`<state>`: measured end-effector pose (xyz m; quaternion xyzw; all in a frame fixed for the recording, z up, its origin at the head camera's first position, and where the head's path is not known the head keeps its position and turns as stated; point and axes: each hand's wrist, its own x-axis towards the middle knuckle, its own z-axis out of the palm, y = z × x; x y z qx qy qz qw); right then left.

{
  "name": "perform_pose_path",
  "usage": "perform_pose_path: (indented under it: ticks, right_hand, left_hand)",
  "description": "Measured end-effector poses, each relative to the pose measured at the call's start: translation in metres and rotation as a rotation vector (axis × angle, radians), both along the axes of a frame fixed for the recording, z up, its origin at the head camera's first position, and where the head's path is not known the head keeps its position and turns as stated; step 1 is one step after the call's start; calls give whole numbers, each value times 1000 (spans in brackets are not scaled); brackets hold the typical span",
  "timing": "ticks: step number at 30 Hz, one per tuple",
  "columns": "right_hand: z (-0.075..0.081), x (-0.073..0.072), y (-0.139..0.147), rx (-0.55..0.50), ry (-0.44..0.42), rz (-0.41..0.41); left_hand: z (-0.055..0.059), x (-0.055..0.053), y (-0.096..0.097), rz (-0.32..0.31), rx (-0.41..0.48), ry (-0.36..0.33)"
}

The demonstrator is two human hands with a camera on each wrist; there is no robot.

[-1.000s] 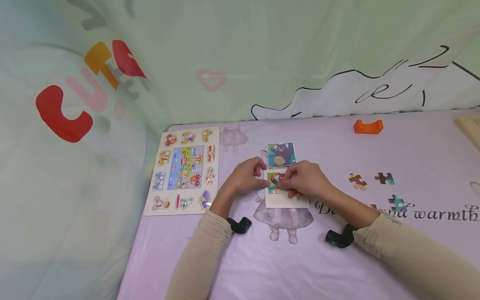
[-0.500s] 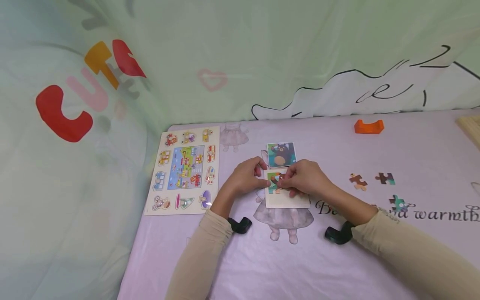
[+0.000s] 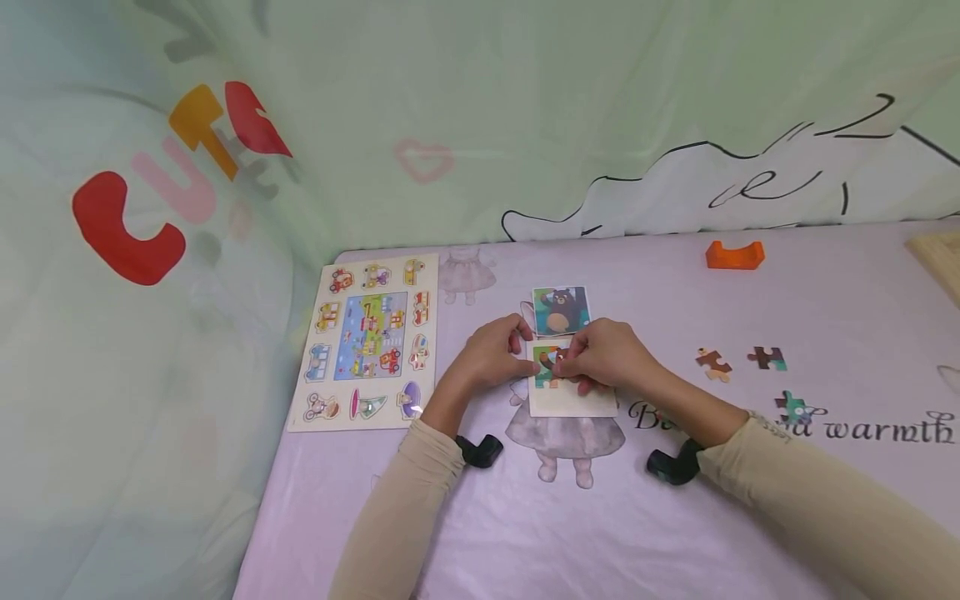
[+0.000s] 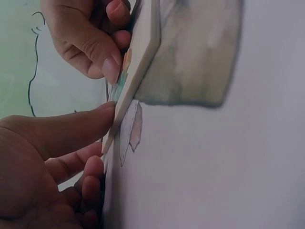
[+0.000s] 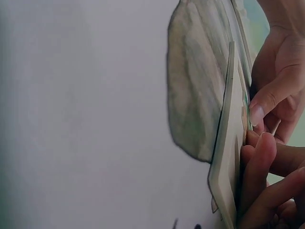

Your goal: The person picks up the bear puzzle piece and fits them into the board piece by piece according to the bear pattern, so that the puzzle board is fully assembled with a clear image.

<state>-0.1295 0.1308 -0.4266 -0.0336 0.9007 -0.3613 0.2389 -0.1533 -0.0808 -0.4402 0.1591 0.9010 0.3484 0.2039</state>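
A pale puzzle board (image 3: pixel 573 406) lies in front of me, with joined bear puzzle pieces (image 3: pixel 547 357) in its upper left part. My left hand (image 3: pixel 493 352) holds the board's left side, its thumb on the edge and its fingers curled near the upper corner. Over the pieces, my right hand (image 3: pixel 611 357) pinches a brown bear puzzle piece (image 3: pixel 561 353) between thumb and forefinger, against the board. Its fingers hide much of that piece. Just beyond the board is a square bear picture card (image 3: pixel 561 311). Both hands meet at the board (image 4: pixel 138 62) in the left wrist view.
Loose puzzle pieces lie to the right: a brown one (image 3: pixel 713 364), a dark one (image 3: pixel 767 358) and a green one (image 3: pixel 792 407). An orange block (image 3: pixel 735 256) stands farther back. A vehicle peg puzzle (image 3: pixel 300 417) lies left; a wooden edge (image 3: pixel 937 262) shows far right.
Both hands stay almost where they were on the board. The right forearm has shifted slightly left, and the view has moved a little. A loose piece beside the right sleeve is now hidden.
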Motion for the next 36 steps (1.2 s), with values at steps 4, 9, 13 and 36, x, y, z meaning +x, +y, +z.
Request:
perform_pose_path:
  ticks: [4, 9, 13, 36]
  right_hand:
    - [0, 0, 0, 7, 2, 1]
    - [-1, 0, 0, 0, -14, 1]
    - [-2, 0, 0, -22, -21, 10]
    - [5, -3, 0, -17, -75, 70]
  left_hand:
    - [-1, 0, 0, -15, -12, 23]
    - [0, 2, 3, -1, -38, 36]
    - [2, 3, 5, 15, -63, 33]
    - [2, 2, 9, -7, -131, 46]
